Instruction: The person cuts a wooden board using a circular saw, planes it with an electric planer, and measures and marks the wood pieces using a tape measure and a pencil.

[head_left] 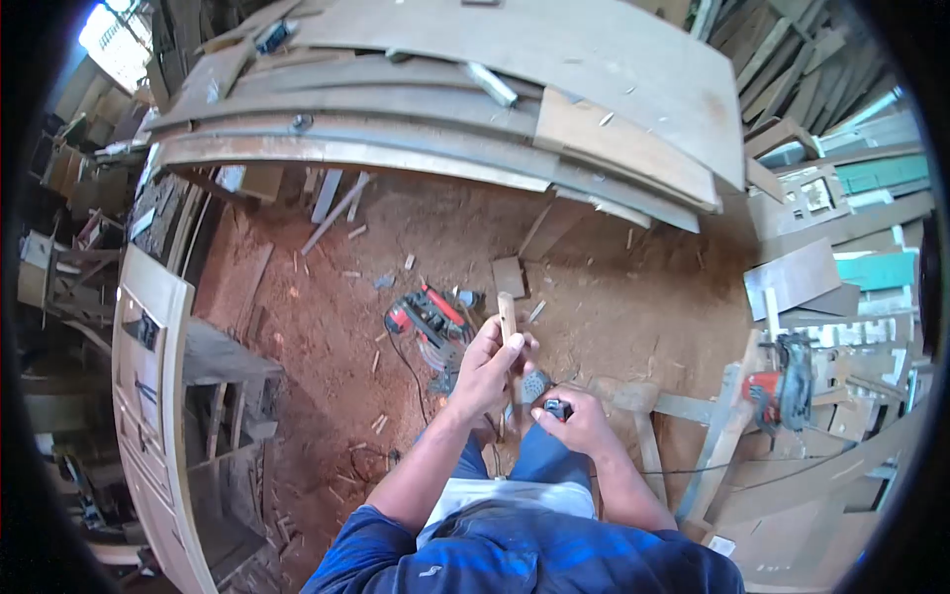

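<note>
My left hand [485,368] is closed around a short, narrow piece of wood [507,313], which points up and away from me. A dark spot shows on the side of the wood. Lower and to the right, my right hand [582,428] is closed on a small black object [557,408] near my knee; most of it is hidden in the palm, so its kind is unclear. On the ground beyond my left hand lies a red and black power saw [430,322], its cord trailing toward me.
A bench [346,150] stacked with boards and sheets stands ahead. To the right, another red circular saw [782,386] rests by a wooden frame. A panelled wooden door [153,396] leans at left. Offcuts litter the dirt floor [327,297], and timber piles line the right.
</note>
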Motion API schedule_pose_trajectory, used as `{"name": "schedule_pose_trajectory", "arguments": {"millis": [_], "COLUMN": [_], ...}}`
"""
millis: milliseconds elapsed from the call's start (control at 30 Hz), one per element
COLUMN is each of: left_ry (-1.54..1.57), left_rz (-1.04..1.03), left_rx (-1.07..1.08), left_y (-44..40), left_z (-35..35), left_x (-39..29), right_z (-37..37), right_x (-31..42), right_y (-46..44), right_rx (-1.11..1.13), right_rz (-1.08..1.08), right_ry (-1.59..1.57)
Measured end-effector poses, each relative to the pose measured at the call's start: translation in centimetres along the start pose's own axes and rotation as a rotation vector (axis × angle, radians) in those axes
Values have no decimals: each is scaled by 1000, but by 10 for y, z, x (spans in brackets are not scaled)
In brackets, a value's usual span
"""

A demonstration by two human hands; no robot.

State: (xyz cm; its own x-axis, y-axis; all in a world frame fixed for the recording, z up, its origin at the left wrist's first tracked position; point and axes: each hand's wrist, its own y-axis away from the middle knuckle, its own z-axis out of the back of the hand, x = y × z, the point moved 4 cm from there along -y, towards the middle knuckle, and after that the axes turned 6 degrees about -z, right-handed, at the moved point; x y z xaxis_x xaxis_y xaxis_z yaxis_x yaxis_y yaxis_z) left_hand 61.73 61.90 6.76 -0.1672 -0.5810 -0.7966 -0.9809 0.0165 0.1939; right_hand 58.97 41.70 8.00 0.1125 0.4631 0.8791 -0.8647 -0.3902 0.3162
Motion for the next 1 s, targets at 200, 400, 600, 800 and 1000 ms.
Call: {"name": "schedule_pose_trajectory", "arguments": {"millis": [200, 400, 600, 800, 1000], "left_ry": [-344, -404, -630, -556, -154], "left_rz": [-121, -177, -424, -359, -254], "left_rx": [430, 548, 698, 707, 716], "left_y": [78, 126, 156, 187, 216], "left_z": [-87, -116, -133, -121, -131], "left_x": [-133, -175, -222, -233, -216], "right_z": [63, 71, 78, 104, 134], "right_x": [172, 266, 279, 287, 318], "right_y": [62, 108, 135, 170, 202], "right_rx": [-24, 29, -18, -4, -23], "right_rz": [145, 249, 459, 394, 434], "right_ry": [-73, 191, 398, 474, 367]}}
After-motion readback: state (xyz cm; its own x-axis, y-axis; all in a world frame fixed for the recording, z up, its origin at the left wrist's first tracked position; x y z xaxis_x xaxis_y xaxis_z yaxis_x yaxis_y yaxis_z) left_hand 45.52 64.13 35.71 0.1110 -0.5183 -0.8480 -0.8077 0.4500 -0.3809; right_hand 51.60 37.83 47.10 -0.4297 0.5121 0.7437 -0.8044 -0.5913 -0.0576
